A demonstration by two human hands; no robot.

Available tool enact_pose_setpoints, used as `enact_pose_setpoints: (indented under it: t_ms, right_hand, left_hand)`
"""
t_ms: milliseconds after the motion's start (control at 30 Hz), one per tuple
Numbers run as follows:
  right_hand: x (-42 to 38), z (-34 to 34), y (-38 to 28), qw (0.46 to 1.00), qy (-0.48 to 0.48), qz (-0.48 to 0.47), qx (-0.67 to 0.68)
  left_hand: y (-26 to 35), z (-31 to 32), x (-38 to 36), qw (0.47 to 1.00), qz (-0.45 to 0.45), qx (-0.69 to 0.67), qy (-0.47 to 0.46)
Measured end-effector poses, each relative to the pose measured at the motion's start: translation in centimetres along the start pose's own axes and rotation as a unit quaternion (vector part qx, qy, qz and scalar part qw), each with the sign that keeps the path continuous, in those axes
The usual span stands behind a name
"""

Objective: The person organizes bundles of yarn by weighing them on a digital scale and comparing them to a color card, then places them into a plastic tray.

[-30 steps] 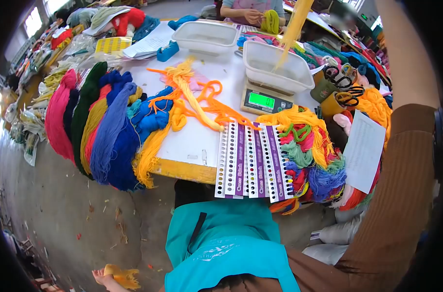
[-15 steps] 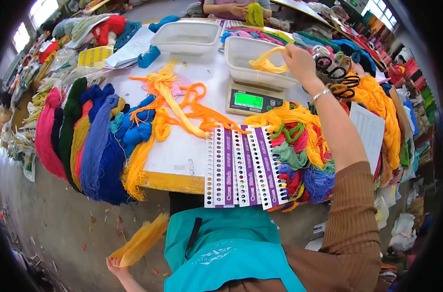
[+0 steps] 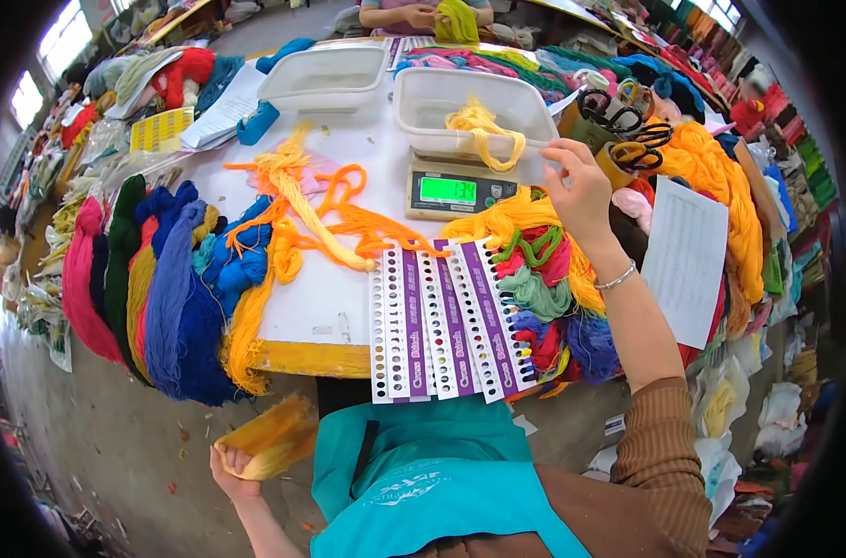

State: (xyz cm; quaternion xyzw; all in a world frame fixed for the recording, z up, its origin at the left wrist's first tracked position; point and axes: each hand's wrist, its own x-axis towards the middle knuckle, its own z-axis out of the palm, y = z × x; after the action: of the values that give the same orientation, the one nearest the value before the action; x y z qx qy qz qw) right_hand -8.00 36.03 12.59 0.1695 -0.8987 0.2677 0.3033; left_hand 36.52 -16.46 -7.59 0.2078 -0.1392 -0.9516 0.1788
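Note:
A bundle of golden-yellow thread (image 3: pixel 272 437) is in my left hand (image 3: pixel 237 465), low beside the teal apron. My right hand (image 3: pixel 572 177) is just right of a white plastic tub (image 3: pixel 479 102), its fingers apart with nothing between them. A yellow thread skein (image 3: pixel 483 126) lies in the tub, with a loop hanging over the front rim. Beneath the tub is a scale (image 3: pixel 455 191) with a lit green display. Orange and yellow strands (image 3: pixel 325 223) stretch over the white table left of the scale.
Color cards (image 3: pixel 451 325) lie at the table's front edge. Colored skeins (image 3: pixel 176 288) hang at the left; more yarn (image 3: pixel 553 288) is piled at the right. Scissors (image 3: pixel 641 144) stand in holders near a paper sheet (image 3: pixel 683 260). Across the table, another person's hands (image 3: pixel 423 17) hold green yarn.
My right hand has let go of the yellow skein and moved down beside the tub. The skein now rests over the rim, and the display reading differs. The view has shifted slightly.

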Motion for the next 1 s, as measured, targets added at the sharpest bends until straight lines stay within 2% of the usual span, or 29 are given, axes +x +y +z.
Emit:
enact_pose_setpoints:
  t_ms: [67,333,633,767,800,900,967,1000]
  right_hand:
    - [-0.2,0.4,1.2,0.986,0.068,-0.124,-0.082]
    - [-0.5,2.3,-0.2,0.973,0.035,-0.164,-0.156]
    - [0.4,5.9,-0.2,0.967,-0.015,-0.169,-0.191]
    - [1.1,8.0,0.3,0.941,-0.024,-0.193,-0.277]
    - [1.1,8.2,0.1,0.941,-0.026,-0.199,-0.272]
    - [1.4,8.1,-3.9,0.962,0.074,-0.222,-0.14]
    - [0.4,8.0,-7.4,0.984,0.024,-0.176,-0.002]
    - [-0.6,7.8,-10.2,0.987,0.0,-0.116,0.115]
  left_hand:
    - [-0.8,2.2,-0.3,1.0,0.01,0.019,-0.002]
    - [-2.7,8.0,-1.7,0.994,0.062,0.088,-0.033]
    - [-4.9,11.6,-2.3,0.988,0.093,0.123,0.012]
    - [-5.8,12.3,-1.7,0.985,0.033,0.149,-0.084]
    - [-6.5,13.4,-1.4,0.983,0.028,0.156,-0.091]
    - [-8.5,17.5,0.0,0.971,-0.005,0.17,-0.166]
    - [-9.8,20.3,1.0,0.96,-0.032,0.17,-0.218]
    - [-10.7,21.7,1.5,0.961,-0.043,0.151,-0.226]
